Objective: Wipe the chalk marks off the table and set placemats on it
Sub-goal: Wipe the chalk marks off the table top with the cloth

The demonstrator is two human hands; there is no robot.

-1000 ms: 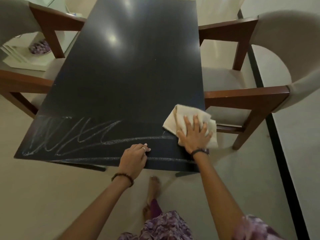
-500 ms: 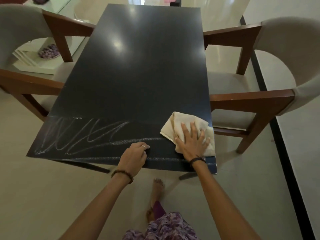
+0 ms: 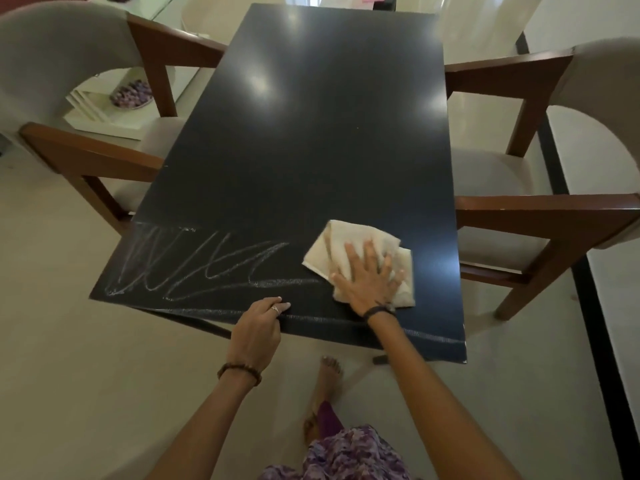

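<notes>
A black rectangular table (image 3: pixel 311 140) stretches away from me. White chalk scribbles (image 3: pixel 194 268) cover its near left part, and a chalk line runs along the near edge. A cream cloth (image 3: pixel 325 251) lies crumpled on the near right part of the table. My right hand (image 3: pixel 369 277) presses flat on the cloth with straight, spread fingers. My left hand (image 3: pixel 258 327) rests on the table's near edge with curled fingers, holding nothing that I can see. No placemats are in view.
A beige chair with wooden arms (image 3: pixel 79 157) stands at the table's left side. Another such chair (image 3: pixel 540 216) stands at the right side. A low white shelf with a bowl (image 3: pixel 130 95) sits behind the left chair. My bare foot (image 3: pixel 329 372) is on the pale floor below the table edge.
My right hand has slid the cloth leftwards from the table's right edge towards the chalk scribbles. My left hand stays at the near edge.
</notes>
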